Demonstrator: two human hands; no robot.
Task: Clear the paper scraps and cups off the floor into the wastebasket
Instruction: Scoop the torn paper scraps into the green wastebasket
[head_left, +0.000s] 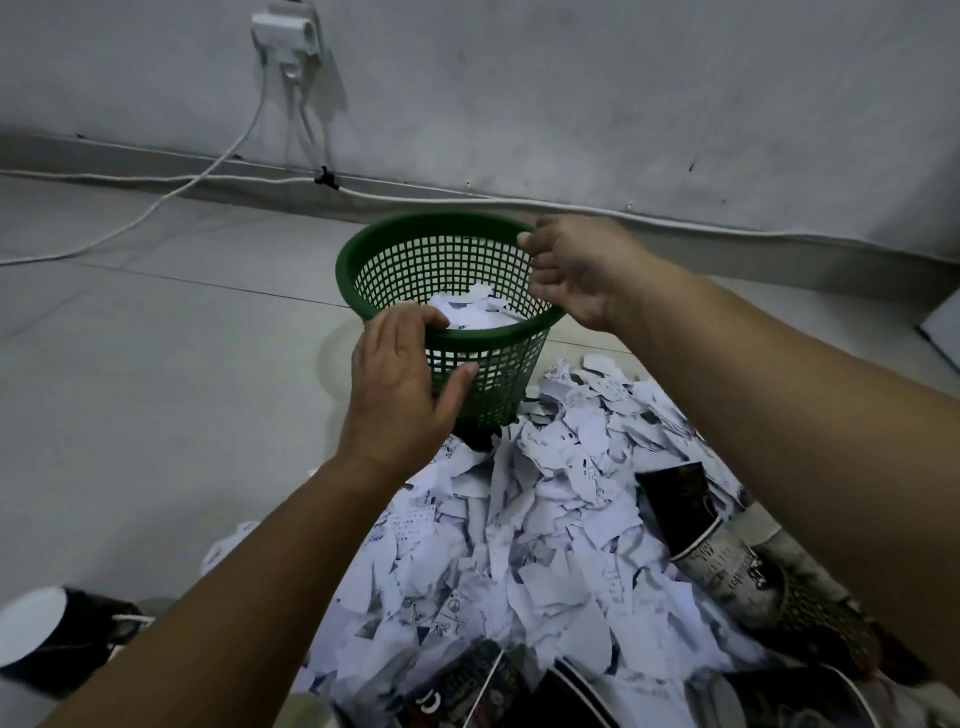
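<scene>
Both my hands are on the green wastebasket (447, 291), left hand (400, 384) gripping its near rim, right hand (576, 270) curled over the far rim, so tipping it could spill the scraps inside onto the scrap pile (545, 519) and cups (711, 540) on the floor.

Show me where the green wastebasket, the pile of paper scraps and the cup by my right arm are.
green wastebasket (363, 239): head view, on its far left rim.
pile of paper scraps (545, 519): head view, on the middle of the heap on the floor.
cup (717, 561): head view, on its printed side wall.
</scene>
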